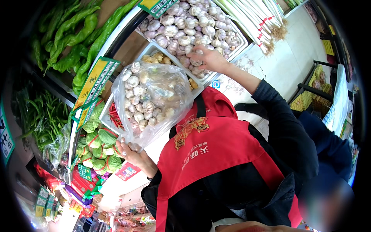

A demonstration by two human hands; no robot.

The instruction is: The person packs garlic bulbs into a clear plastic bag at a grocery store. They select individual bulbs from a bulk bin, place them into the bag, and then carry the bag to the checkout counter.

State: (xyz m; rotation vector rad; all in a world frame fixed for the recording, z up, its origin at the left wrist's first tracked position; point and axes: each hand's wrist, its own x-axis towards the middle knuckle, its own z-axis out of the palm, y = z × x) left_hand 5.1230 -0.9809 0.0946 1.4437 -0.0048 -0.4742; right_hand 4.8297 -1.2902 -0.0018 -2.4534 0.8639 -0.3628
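A clear plastic bag [162, 111] partly filled with garlic bulbs [139, 100] rests over a white tray [192, 92] at the stall front. My left hand [134, 156] pinches the bag's edge at its lower end. In the large white crate [243, 49] of loose garlic [188, 23], my right hand [207, 59] curls its fingers around one garlic bulb [196, 61] near the front edge. Ginger [158, 58] shows in the tray behind the bag. Red chillies [115, 114] lie left of the bag, partly hidden by it.
Green peppers [72, 37] and thinner green chillies [47, 116] fill the left shelves, with price signs [94, 84] along the edge. Banded lettuces [101, 148] sit below. Leeks [246, 20] jut over the tiled floor [278, 63]. Another person [327, 145] stands at the right.
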